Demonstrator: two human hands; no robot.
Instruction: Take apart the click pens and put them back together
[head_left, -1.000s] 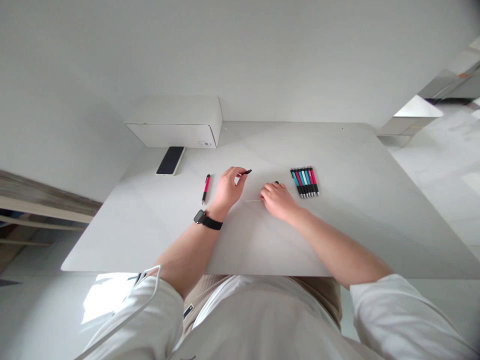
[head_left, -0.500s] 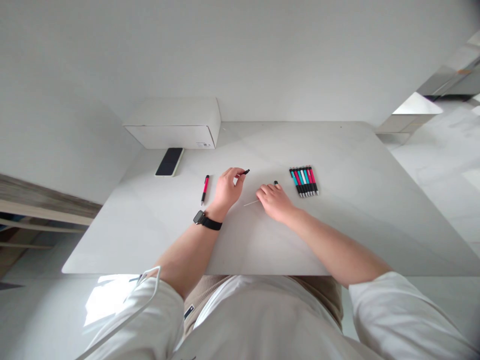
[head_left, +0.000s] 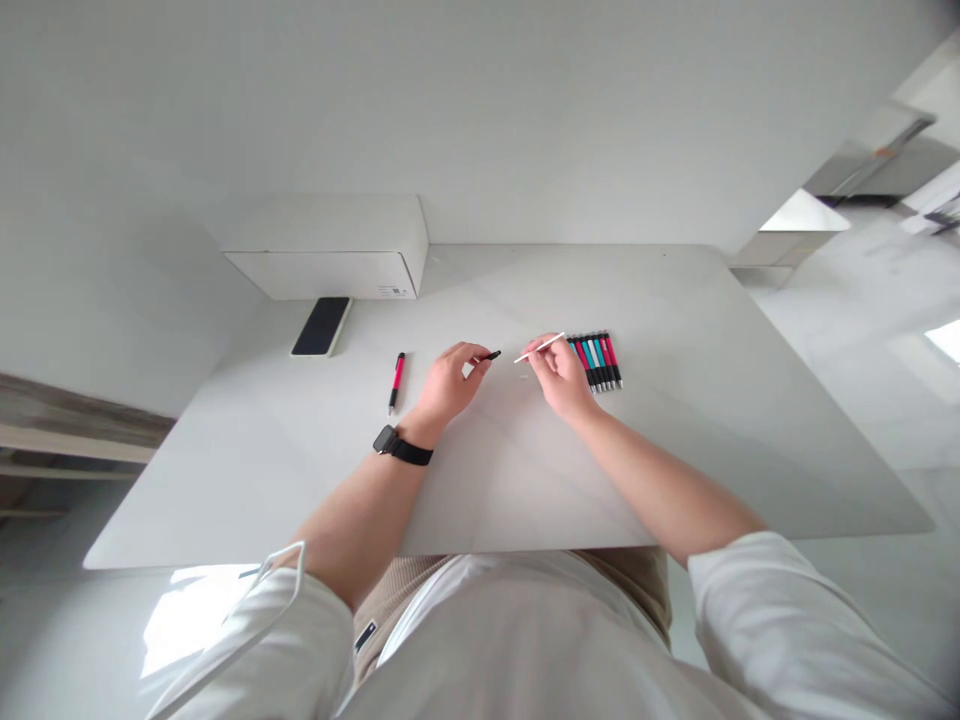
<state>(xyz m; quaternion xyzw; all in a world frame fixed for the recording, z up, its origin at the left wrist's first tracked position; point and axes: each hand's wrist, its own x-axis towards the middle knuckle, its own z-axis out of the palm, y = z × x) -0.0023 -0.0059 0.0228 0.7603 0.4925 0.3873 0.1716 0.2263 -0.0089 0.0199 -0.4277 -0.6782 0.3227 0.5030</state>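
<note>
My left hand (head_left: pixel 450 382), wearing a black watch, is closed in a pinch on a small black pen part (head_left: pixel 493 355) above the table. Its other end is hidden by the fingers. Opposite it, my right hand (head_left: pixel 561 378) pinches a thin white pen refill (head_left: pixel 551 341), which slants up to the right. A gap separates the refill's tip from the black part. A tiny pale piece (head_left: pixel 523 377), too small to name, lies on the table between the hands. Just right of my right hand lies a row of pens (head_left: pixel 600 362) in red, teal and white, partly covered by the hand.
One red and black pen (head_left: pixel 396 384) lies alone to the left of my left hand. Farther back are a phone (head_left: pixel 322 326) and a white box (head_left: pixel 322 272) against the wall. The white table (head_left: pixel 495 480) has its front edge at my body.
My right hand has lifted the refill off the table and turned it to slant up rightward. My left hand keeps the black part. The whole view has shifted slightly.
</note>
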